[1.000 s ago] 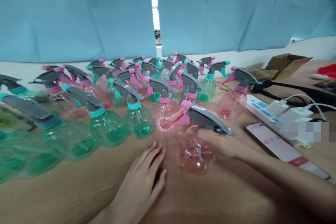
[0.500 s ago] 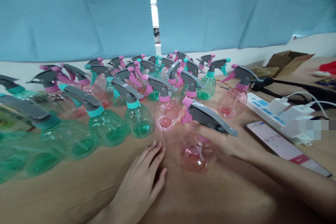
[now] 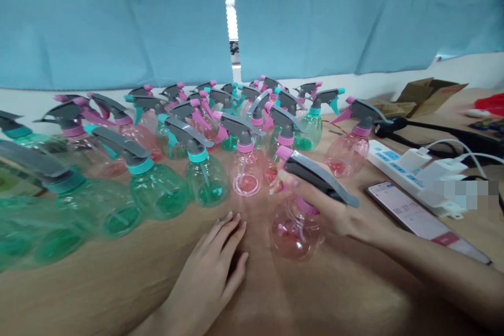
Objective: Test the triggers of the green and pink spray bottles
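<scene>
My right hand [image 3: 333, 207] is wrapped around the neck and trigger of a pink spray bottle [image 3: 293, 233], whose grey-and-pink spray head points away to the upper left. The bottle stands near the middle of the table, its pink collar partly covered by my fingers. My left hand [image 3: 214, 262] lies flat on the table with fingers stretched forward and holds nothing. Just beyond my left fingertips stand a green spray bottle [image 3: 208, 181] with a turquoise collar and a clear pink spray bottle [image 3: 247, 168].
Several more green and pink spray bottles crowd the left and back of the brown table [image 3: 252, 304]. To the right lie a phone [image 3: 409, 215] showing a timer, a white power strip [image 3: 394, 160] with chargers, a black headset [image 3: 397, 126] and an open cardboard box [image 3: 429, 94].
My right fingers have shifted and curled more closely around the spray head, which has tipped very slightly. My left hand remains flat on the table. The view has moved a little.
</scene>
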